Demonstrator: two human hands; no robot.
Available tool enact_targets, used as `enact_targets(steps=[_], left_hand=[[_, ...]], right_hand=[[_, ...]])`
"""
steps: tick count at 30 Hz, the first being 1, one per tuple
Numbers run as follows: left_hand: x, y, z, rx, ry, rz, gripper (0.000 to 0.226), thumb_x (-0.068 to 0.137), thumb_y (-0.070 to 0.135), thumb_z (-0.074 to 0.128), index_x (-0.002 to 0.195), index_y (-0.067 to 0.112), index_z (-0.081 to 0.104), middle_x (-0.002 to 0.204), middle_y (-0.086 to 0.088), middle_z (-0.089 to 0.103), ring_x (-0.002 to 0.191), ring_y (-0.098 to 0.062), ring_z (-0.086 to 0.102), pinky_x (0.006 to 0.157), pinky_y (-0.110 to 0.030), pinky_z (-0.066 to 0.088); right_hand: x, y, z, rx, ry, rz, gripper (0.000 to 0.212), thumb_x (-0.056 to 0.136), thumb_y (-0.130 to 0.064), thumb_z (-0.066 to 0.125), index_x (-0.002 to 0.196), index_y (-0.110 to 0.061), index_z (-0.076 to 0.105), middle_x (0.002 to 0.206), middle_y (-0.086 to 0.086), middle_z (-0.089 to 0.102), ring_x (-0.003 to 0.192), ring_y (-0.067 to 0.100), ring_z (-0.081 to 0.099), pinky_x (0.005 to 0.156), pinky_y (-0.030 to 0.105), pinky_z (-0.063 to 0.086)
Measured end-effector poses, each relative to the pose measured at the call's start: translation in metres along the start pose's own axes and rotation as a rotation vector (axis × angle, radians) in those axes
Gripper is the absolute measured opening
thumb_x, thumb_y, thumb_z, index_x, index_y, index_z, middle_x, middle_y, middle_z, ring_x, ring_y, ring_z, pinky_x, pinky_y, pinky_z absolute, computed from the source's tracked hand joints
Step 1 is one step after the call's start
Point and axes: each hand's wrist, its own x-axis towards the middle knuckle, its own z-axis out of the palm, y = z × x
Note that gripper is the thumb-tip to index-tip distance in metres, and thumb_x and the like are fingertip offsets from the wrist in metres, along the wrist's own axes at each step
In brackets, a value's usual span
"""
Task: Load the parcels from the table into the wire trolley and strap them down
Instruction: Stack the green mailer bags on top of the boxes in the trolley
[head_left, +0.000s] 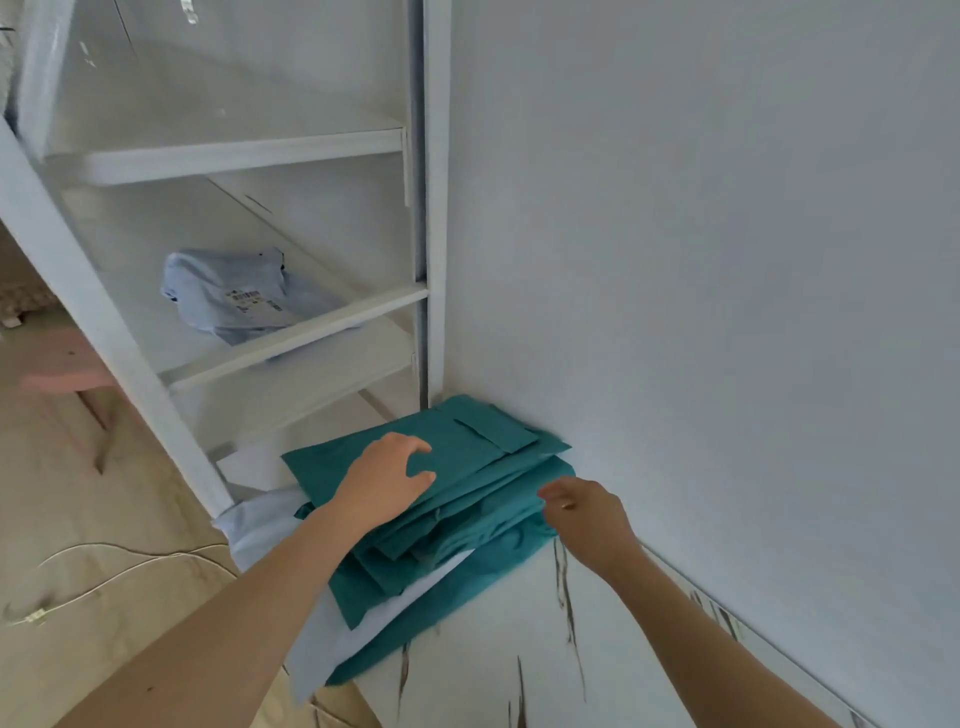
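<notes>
A stack of teal parcels (478, 447) lies on the marble-patterned table (498, 639) in the corner against the wall, with pale blue-white parcels (260, 525) under its left edge. My left hand (387, 480) hovers over or lightly touches the top teal parcel, fingers loosely curved and spread. My right hand (584, 514) is at the stack's right edge, fingertips drawn together at a teal fold; whether they pinch it is unclear. The wire trolley is not in sight.
A white shelf unit (291, 150) stands to the left behind the table, with a pale blue parcel (234, 296) bearing a label on one shelf. A grey wall (701, 260) closes the right side. A white cable (119, 566) lies on the beige floor.
</notes>
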Motion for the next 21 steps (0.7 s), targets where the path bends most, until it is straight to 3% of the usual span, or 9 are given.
enact_targets(steps=[6, 11, 13, 15, 17, 21], left_hand=[[0.045, -0.045, -0.003, 0.090, -0.015, -0.039, 0.045, 0.091, 0.039, 0.054, 0.133, 0.023, 0.047, 0.142, -0.001, 0.041, 0.130, -0.019, 0.038, 0.109, -0.036, 0.032], [0.077, -0.075, 0.002, 0.276, -0.147, -0.204, 0.084, 0.080, 0.066, 0.052, 0.146, 0.025, 0.022, 0.154, -0.008, 0.019, 0.141, -0.025, 0.019, 0.114, -0.047, 0.016], [0.085, -0.082, 0.006, 0.213, -0.274, -0.289, 0.100, 0.070, 0.076, 0.053, 0.148, 0.025, 0.015, 0.151, -0.006, 0.028, 0.138, -0.025, 0.028, 0.113, -0.049, 0.018], [0.090, -0.080, 0.010, 0.041, -0.351, -0.323, 0.112, 0.057, 0.082, 0.058, 0.144, 0.022, 0.024, 0.141, -0.001, 0.045, 0.126, -0.022, 0.046, 0.108, -0.044, 0.032], [0.092, -0.072, 0.017, -0.066, -0.322, -0.260, 0.104, 0.049, 0.078, 0.066, 0.131, 0.018, 0.040, 0.126, 0.002, 0.056, 0.108, -0.017, 0.056, 0.094, -0.034, 0.046], [0.086, -0.046, 0.026, -0.105, -0.407, -0.165, 0.075, 0.069, 0.049, 0.077, 0.127, 0.016, 0.041, 0.122, 0.002, 0.055, 0.105, -0.014, 0.053, 0.080, -0.026, 0.041]], right_hand=[[0.053, -0.039, 0.042, -0.034, -0.086, 0.003, 0.037, 0.090, -0.012, 0.048, 0.124, -0.024, 0.059, 0.128, -0.008, 0.060, 0.105, 0.011, 0.060, 0.091, 0.024, 0.049], [0.079, -0.045, 0.063, -0.046, -0.162, 0.073, 0.040, 0.091, -0.015, 0.050, 0.130, -0.022, 0.053, 0.133, -0.003, 0.054, 0.114, 0.015, 0.054, 0.093, 0.023, 0.043], [0.084, -0.041, 0.066, -0.031, -0.149, 0.104, 0.039, 0.090, -0.013, 0.050, 0.128, -0.020, 0.056, 0.131, -0.002, 0.055, 0.116, 0.016, 0.053, 0.095, 0.023, 0.042], [0.087, -0.037, 0.067, -0.009, -0.148, 0.127, 0.035, 0.090, -0.013, 0.050, 0.123, -0.019, 0.059, 0.127, -0.003, 0.058, 0.114, 0.014, 0.054, 0.092, 0.020, 0.040], [0.089, -0.033, 0.066, 0.027, -0.139, 0.162, 0.032, 0.090, -0.014, 0.049, 0.119, -0.019, 0.062, 0.121, -0.005, 0.062, 0.108, 0.012, 0.055, 0.085, 0.018, 0.039], [0.084, -0.019, 0.060, 0.111, -0.075, 0.302, 0.029, 0.088, -0.016, 0.052, 0.115, -0.019, 0.064, 0.110, -0.007, 0.063, 0.094, 0.014, 0.061, 0.082, 0.024, 0.049]])
